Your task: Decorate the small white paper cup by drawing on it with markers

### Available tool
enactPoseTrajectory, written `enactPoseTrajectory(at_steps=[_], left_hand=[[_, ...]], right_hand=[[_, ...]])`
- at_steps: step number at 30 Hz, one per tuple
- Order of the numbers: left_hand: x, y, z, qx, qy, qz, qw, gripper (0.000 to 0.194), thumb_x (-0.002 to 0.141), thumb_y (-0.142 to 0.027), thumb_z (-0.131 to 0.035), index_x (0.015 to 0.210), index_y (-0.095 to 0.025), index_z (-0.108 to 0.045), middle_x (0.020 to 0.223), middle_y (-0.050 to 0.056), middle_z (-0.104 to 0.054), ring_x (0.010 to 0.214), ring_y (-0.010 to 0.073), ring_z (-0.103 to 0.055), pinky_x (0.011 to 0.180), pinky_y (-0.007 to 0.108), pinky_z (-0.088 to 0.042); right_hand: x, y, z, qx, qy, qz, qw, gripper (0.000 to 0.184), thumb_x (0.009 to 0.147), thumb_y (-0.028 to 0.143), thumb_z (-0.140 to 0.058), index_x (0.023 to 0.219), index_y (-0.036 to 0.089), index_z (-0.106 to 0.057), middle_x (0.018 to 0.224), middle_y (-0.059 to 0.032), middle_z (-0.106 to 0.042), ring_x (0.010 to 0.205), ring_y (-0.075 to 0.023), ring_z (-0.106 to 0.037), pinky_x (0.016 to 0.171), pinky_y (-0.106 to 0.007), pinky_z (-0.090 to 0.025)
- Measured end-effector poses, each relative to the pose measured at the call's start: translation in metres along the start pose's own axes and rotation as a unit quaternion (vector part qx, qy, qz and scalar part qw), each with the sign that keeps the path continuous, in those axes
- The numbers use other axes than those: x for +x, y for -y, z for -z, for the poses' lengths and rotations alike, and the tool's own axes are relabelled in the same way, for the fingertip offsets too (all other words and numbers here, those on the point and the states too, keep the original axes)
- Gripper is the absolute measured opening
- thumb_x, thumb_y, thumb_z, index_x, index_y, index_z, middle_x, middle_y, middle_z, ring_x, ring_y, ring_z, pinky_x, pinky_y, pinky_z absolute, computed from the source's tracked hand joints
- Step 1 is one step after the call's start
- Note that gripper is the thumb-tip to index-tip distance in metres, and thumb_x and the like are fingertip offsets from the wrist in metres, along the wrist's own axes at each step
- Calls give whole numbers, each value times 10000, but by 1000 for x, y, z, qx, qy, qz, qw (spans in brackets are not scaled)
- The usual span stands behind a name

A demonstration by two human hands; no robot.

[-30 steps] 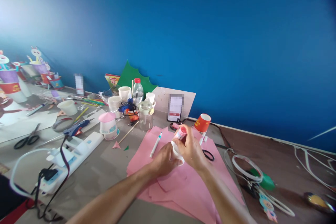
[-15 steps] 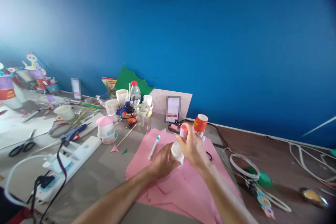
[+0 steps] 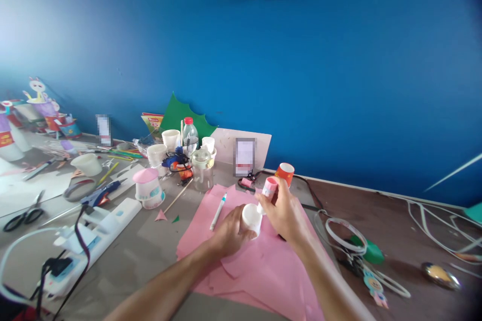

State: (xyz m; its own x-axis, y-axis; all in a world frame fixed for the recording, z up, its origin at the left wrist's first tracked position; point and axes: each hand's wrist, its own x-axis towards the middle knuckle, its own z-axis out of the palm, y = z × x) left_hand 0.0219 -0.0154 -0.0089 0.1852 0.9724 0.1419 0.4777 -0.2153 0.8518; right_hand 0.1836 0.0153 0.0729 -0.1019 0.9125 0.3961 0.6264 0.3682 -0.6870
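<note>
My left hand is wrapped round a small white paper cup above the pink paper. The cup's round flat end faces up. In my right hand is a glue stick, white with a pink-red end pointing up. Its lower end is at the cup's right edge; whether it touches I cannot tell. Under both hands lie sheets of pink paper, and a white marker rests on them to the left. An orange-red paper cup stands just behind my right hand.
To the left are a pink-topped paper cup figure, a power strip, a glue gun and scissors. A glass jar and a bottle stand behind. White cables lie at the right.
The glue stick has tilted, its lower end coming to the white cup's right edge. The cup's flat end shows more fully. The whole view has shifted slightly.
</note>
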Motion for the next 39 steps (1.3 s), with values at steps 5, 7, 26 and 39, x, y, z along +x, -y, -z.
enactPoseTrajectory(at_steps=[5,7,26,39], left_hand=[[0,1,0,-17,2,-7,1000,562,701,-166,-711,1231,-153,-522,1215,148,-641,1107,317,-606,960,454,-470],[0,2,1,-24,4,-15,1000,530,713,-190,-712,1209,-146,-529,1194,149,-648,1085,316,-610,943,451,-475],[-1,9,-5,25,-8,-23,999,429,690,-147,-678,1096,-164,-540,1106,121,-663,1022,293,-627,905,442,-503],[-1,-7,0,-5,-6,15,1000,441,689,-134,-667,1113,-166,-552,1120,108,-681,1017,284,-632,897,425,-506]], right_hand=[[-5,6,-5,113,25,35,993,332,873,305,-556,1181,218,-468,994,-93,-719,883,-252,-709,750,-356,-554],[-7,6,-9,114,31,53,992,363,872,280,-552,1217,217,-462,1049,-101,-709,933,-258,-702,789,-373,-556],[0,1,-9,118,214,37,969,135,900,321,-519,946,196,-542,794,-34,-682,713,-193,-647,630,-290,-489],[2,2,-17,-43,93,139,985,137,870,173,-525,994,211,-570,755,-44,-677,751,-244,-645,665,-322,-466]])
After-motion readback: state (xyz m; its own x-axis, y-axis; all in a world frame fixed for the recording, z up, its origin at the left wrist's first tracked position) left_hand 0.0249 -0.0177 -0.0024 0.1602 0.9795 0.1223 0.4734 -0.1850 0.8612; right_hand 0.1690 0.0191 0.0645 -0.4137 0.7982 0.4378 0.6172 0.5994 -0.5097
